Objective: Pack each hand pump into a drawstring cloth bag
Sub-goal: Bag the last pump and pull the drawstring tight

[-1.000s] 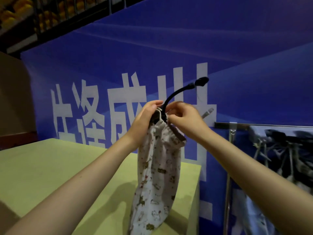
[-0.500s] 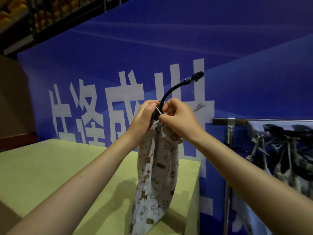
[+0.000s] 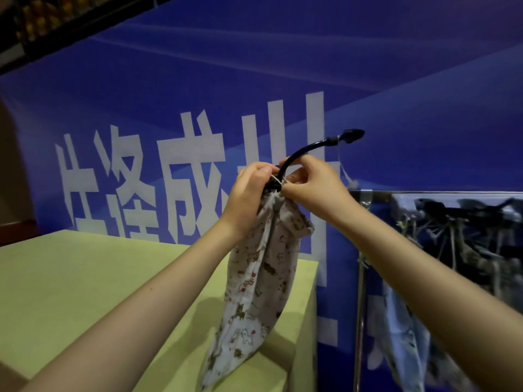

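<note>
Left hand (image 3: 249, 193) grips bag (image 3: 260, 278) neck; right hand (image 3: 314, 185) apparently pinches drawstring (image 3: 278, 181).

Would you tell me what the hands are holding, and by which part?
Both hands, left hand and right hand, pinch the printed cloth bag at its gathered drawstring neck.

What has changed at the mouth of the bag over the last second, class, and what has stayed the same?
The right hand has closed in on the neck of the cloth bag and now pinches the white drawstring. The left hand still grips the neck, the black hose still sticks out, and the bag still hangs over the table.
</note>
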`<state>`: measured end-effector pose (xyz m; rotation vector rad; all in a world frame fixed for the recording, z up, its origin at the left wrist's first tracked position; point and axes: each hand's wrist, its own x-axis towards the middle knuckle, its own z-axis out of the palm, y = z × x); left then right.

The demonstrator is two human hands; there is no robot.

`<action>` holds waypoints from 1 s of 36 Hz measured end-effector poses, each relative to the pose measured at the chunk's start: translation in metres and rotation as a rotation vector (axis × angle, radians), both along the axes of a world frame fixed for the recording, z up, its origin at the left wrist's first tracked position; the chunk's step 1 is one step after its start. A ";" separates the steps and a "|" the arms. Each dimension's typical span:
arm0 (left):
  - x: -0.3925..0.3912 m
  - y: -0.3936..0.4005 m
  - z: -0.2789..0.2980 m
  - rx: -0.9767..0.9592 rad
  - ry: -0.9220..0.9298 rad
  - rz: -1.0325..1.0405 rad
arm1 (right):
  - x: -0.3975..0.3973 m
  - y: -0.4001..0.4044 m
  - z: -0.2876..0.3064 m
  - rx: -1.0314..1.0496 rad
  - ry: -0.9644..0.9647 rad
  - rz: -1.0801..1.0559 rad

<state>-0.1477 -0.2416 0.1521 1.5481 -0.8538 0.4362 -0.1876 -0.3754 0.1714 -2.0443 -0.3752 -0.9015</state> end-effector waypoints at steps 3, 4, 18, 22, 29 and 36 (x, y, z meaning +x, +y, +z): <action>0.000 -0.009 -0.002 -0.048 -0.004 -0.012 | -0.001 -0.004 -0.009 0.023 -0.014 -0.075; 0.001 -0.012 -0.003 -0.055 -0.001 -0.013 | -0.001 -0.005 -0.011 0.035 -0.024 -0.099; 0.003 -0.007 -0.004 -0.017 0.037 0.018 | 0.004 0.001 -0.031 0.214 -0.034 -0.026; 0.003 -0.001 -0.004 0.014 0.034 0.021 | 0.006 0.002 -0.031 0.101 -0.105 -0.100; 0.002 -0.003 -0.001 0.117 -0.106 0.008 | -0.005 -0.003 -0.013 0.673 0.175 0.399; -0.004 -0.024 -0.003 0.155 -0.164 -0.075 | -0.021 -0.041 -0.002 0.926 0.402 0.741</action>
